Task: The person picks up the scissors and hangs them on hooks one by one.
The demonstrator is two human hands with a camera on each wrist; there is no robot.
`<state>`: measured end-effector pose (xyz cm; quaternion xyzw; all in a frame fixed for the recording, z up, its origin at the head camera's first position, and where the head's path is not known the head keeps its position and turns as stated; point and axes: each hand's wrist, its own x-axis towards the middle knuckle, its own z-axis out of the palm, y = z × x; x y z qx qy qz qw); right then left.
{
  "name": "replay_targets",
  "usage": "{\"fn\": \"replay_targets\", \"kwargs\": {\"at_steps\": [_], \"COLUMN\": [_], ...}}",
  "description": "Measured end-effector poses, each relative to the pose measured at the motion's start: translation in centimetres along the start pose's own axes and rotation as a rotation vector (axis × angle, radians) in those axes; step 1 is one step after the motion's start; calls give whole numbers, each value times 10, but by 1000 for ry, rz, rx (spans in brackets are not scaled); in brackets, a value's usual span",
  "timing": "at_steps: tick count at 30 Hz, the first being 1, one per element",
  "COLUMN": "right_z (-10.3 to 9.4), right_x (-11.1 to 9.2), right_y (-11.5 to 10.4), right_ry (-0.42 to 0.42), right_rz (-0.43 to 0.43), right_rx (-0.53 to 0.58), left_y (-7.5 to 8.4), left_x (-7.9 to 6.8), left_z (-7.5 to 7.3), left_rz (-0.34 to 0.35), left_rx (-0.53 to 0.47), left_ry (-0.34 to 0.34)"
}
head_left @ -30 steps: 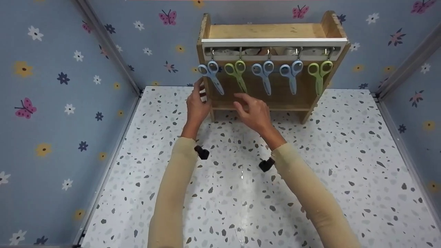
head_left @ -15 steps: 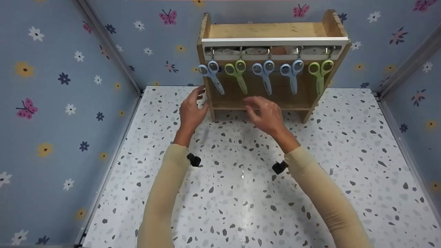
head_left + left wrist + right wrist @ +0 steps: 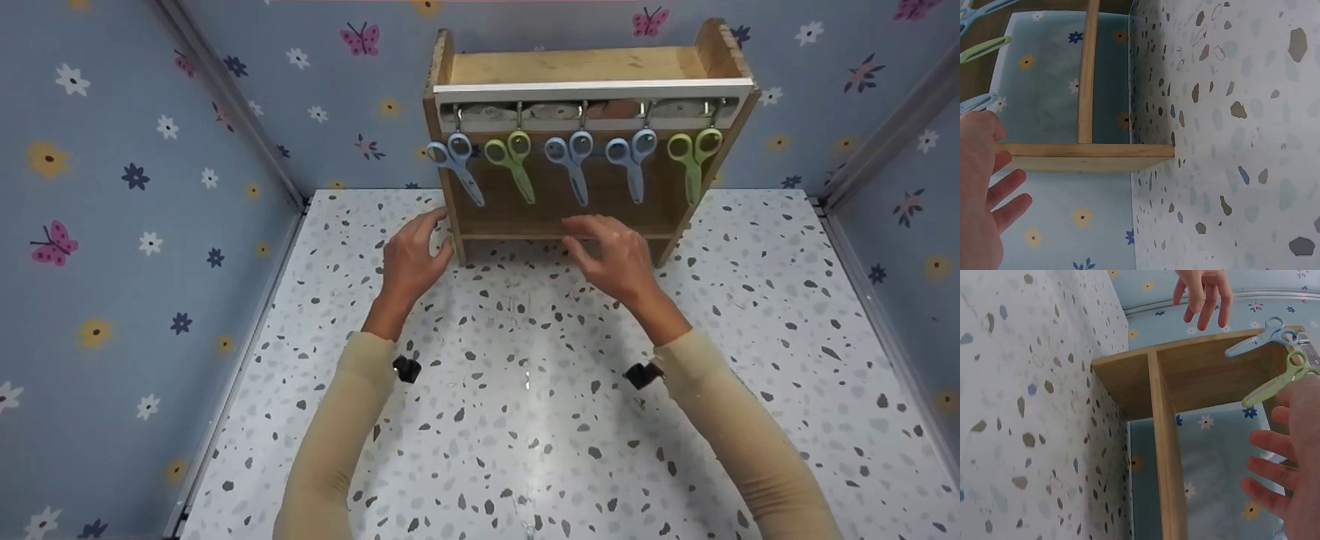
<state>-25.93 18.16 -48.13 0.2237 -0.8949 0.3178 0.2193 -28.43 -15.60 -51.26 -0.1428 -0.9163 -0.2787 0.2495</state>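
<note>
Several scissors hang in a row from hooks on a wooden rack point(image 3: 592, 64). From the left they are a blue pair point(image 3: 465, 172), a green pair point(image 3: 519, 169), a blue pair point(image 3: 576, 169), another blue pair point(image 3: 634, 169) and a green pair point(image 3: 694, 169). My left hand point(image 3: 412, 255), fingers relaxed and holding nothing, is by the rack's left side. Before the rack's lower front, below the hanging scissors, my right hand point(image 3: 613, 255) is likewise bare, its fingers loosely bent. In the right wrist view the left hand point(image 3: 1205, 295) shows beyond the rack's side panel.
The rack stands on a white speckled surface point(image 3: 480, 420) against a blue flowered back wall point(image 3: 375, 90). Flowered panels rise at the left point(image 3: 135, 285) and right point(image 3: 915, 217). A metal strip point(image 3: 592, 90) bears the hooks; a wooden crossbar point(image 3: 525, 237) runs low across the rack.
Both hands have drawn back from the rack and moved apart, the left one leftward and down, the right one rightward and down. The scissors hang as before.
</note>
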Motion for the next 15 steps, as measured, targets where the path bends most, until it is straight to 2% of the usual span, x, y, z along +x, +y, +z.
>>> {"fn": "replay_targets", "kwargs": {"at_steps": [7,15], "right_z": [-18,-40], "right_x": [-12,-24], "right_y": [9,21], "right_ry": [9,12], "right_rz": [6,-4], "right_rx": [-58,-97], "left_y": [6,14], "left_x": [-12,-21], "left_z": [-13,-26], "left_rz": [104,164], "left_rx": [65,73], "left_ry": [-9,-32]}}
